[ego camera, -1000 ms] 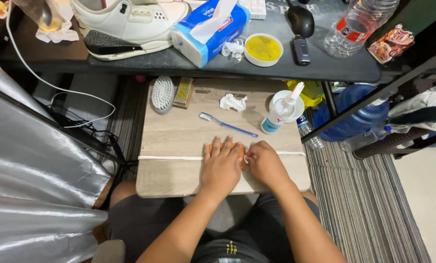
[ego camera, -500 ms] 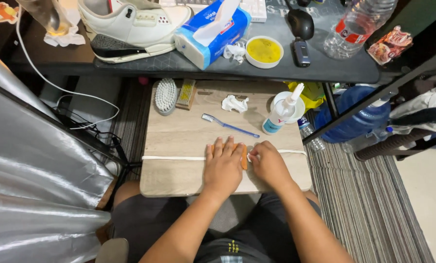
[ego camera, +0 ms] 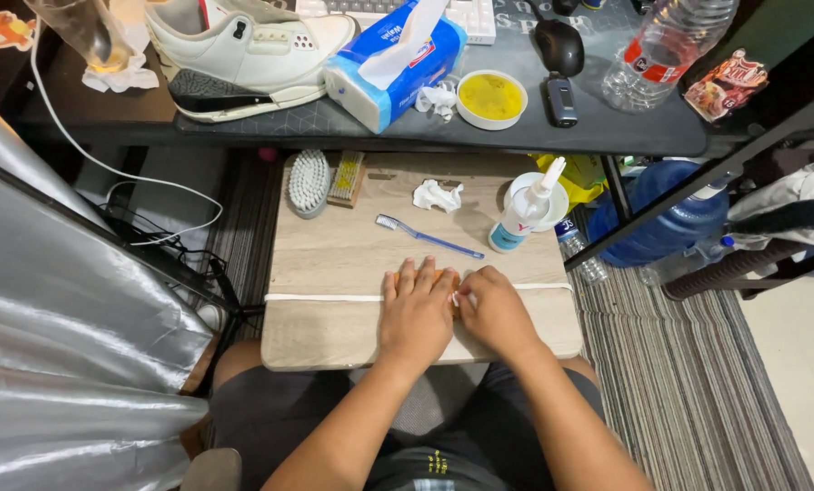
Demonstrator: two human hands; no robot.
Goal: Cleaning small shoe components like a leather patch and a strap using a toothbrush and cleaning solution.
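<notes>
A wooden board (ego camera: 334,264) lies across my lap. A white shoelace (ego camera: 320,297) is stretched across it from left to right. My left hand (ego camera: 416,314) lies flat on the lace with fingers spread, covering most of a small orange object (ego camera: 440,274). My right hand (ego camera: 498,311) is right beside it, fingers curled and pinching the lace where the two hands meet. A blue toothbrush (ego camera: 429,238) lies just beyond my fingertips. A white spray bottle (ego camera: 523,216) stands to the far right of it, in front of a white bowl (ego camera: 552,189).
On the board's far edge are an oval bristle brush (ego camera: 309,182), a wooden brush (ego camera: 346,177) and a crumpled tissue (ego camera: 437,195). The dark desk (ego camera: 607,127) beyond holds a white sneaker (ego camera: 252,50), a tissue pack (ego camera: 393,68), a yellow-filled bowl (ego camera: 490,95), a mouse (ego camera: 561,45) and a water bottle (ego camera: 666,45). A blue jug (ego camera: 670,223) stands to the right.
Both hands stay pressed together on the lace in the same spot. Only the view has shifted slightly.
</notes>
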